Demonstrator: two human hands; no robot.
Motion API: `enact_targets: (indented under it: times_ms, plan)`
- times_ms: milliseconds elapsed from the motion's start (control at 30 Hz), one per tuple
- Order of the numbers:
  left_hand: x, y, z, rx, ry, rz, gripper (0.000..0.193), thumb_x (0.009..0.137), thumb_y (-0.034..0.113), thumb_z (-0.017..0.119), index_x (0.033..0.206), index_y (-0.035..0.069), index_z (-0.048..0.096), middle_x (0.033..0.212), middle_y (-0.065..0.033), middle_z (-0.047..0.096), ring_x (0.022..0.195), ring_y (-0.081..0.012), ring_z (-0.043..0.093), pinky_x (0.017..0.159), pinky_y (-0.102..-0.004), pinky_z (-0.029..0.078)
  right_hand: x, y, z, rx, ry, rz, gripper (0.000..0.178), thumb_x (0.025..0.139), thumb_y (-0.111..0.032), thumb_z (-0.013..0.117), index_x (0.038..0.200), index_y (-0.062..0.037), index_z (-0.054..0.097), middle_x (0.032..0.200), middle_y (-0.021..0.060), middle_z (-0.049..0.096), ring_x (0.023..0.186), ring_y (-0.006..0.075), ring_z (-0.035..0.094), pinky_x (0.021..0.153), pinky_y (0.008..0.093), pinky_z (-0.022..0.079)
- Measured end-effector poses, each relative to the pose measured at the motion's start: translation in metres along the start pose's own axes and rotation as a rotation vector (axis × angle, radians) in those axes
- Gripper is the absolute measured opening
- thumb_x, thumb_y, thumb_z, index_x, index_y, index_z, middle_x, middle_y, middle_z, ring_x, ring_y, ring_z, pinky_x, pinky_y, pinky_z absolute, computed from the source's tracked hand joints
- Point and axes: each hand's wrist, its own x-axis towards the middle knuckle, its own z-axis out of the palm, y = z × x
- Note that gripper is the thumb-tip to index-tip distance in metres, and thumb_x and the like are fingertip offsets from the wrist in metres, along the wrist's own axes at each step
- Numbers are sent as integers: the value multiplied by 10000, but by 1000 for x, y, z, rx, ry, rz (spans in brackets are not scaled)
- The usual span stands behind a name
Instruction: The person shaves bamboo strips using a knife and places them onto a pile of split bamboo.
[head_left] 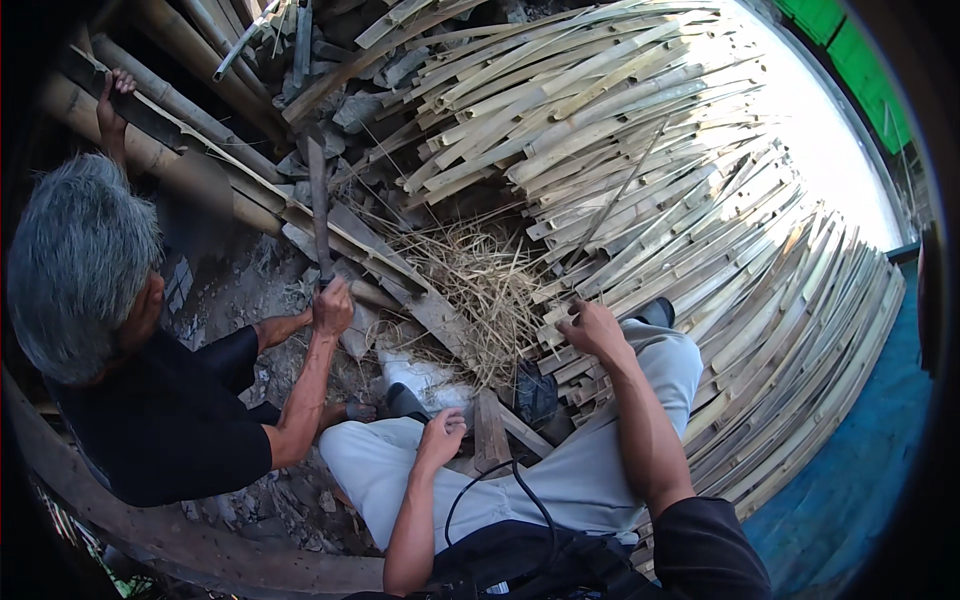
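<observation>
Split bamboo strips: pale tan, narrow, slightly bowed, heaped in a broad fan from far centre to right. Long axes run near left to far right, cut ends facing left.
Left hand: loosely curled, empty, by the left thigh.
Right hand: fingers bent, beside the strips' left ends; whether gripping, cannot tell.

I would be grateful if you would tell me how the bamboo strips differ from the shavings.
The strips are long and broad, while the shavings are thin and wispy. The strips lie roughly side by side in a large stack; the shavings form a smaller, tangled heap. Both are mostly pale straw-coloured.
</observation>
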Motion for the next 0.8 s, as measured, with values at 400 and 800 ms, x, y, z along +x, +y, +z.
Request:
enact_targets:
  times_ms: [400,800]
  plan:
    - [0,9,4,85,-40,-14,408,847,152,585,1221,-10,562,1060,-158,666,904,-220,653,815,-326,517,3,0,6,-33,-135,-57,498,787,-382,670,1087,14,646,954,239,672,969,374,633,871,423,485]
    - [-11,2,-4,143,1,13,402,840,175,584,1206,8,574,1042,-155,674,884,-244,657,815,-347,509,-4,-1,5,-37,-105,-144,483,771,-380,681,1036,23,667,966,260,658,963,374,631,859,432,496]
